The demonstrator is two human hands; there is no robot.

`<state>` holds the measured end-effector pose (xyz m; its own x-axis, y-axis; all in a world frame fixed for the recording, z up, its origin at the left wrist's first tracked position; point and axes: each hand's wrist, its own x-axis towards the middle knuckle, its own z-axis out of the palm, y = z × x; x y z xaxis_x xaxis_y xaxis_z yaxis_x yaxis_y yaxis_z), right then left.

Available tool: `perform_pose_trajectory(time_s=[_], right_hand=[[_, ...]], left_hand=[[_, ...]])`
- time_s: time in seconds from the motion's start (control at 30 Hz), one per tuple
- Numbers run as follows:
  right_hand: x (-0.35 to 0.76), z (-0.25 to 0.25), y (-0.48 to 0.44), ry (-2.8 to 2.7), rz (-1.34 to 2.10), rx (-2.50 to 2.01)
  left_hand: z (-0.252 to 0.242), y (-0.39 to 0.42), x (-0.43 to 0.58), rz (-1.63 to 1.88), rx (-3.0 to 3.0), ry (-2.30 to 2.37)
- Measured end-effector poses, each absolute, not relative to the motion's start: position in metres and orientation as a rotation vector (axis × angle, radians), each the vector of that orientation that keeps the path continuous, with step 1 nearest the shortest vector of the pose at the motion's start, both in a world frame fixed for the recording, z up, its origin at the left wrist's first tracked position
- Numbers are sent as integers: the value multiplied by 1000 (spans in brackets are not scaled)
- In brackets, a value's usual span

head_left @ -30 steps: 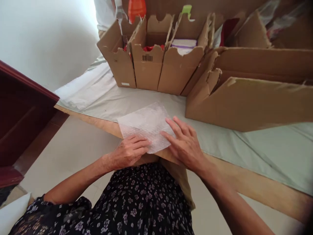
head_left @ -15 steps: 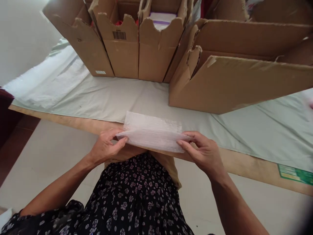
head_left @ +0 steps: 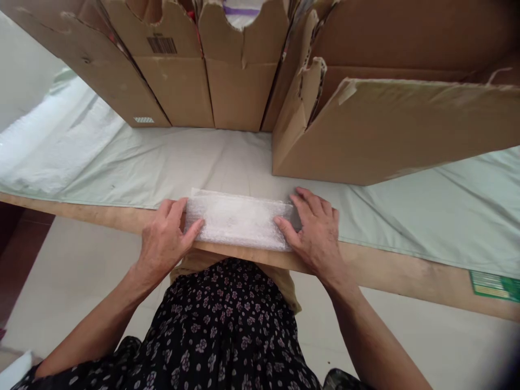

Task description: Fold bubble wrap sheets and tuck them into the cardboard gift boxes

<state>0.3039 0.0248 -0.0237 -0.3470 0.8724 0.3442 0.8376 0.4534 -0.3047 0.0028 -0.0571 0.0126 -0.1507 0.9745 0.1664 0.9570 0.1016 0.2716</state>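
A folded piece of white, translucent bubble wrap (head_left: 239,219) lies along the table's front edge, with its long side facing me. My left hand (head_left: 166,233) holds its left end, thumb on top and fingers around the side. At the right end, my right hand (head_left: 314,230) has its thumb on the wrap and its fingers bent over the far corner. The undersides of both ends are hidden by the hands. Whether anything is inside the fold cannot be made out.
Upright cardboard boxes (head_left: 239,92) line the back of the cloth-covered table (head_left: 195,162). A larger open carton (head_left: 365,135) stands to the right. White bubbly sheets (head_left: 69,146) lie at the left. A green printed strip (head_left: 493,286) is on the right front edge.
The raised flap of the wrap has been folded down, so it lies flatter. My hands have come slightly closer together, the right reaching farther over its end. The view has shifted.
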Motion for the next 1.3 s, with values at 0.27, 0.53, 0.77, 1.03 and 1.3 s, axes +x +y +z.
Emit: perform_pose_trajectory(time_s=[0.27, 0.53, 0.77, 1.03, 1.3], right_hand=[[298, 0, 9, -1947, 729, -1305], [293, 24, 28, -2075, 482, -1211], [218, 48, 74, -2437, -35, -899], [256, 42, -10, -2557, 316, -625], [229, -8, -48, -2413, 375, -707]], left_hand=[[20, -59, 13, 709, 1774, 2160], [28, -93, 19, 1164, 1061, 1844], [8, -113, 29, 1292, 665, 1778], [0, -98, 58, 1485, 414, 1568], [2, -126, 51, 1280, 689, 1612]])
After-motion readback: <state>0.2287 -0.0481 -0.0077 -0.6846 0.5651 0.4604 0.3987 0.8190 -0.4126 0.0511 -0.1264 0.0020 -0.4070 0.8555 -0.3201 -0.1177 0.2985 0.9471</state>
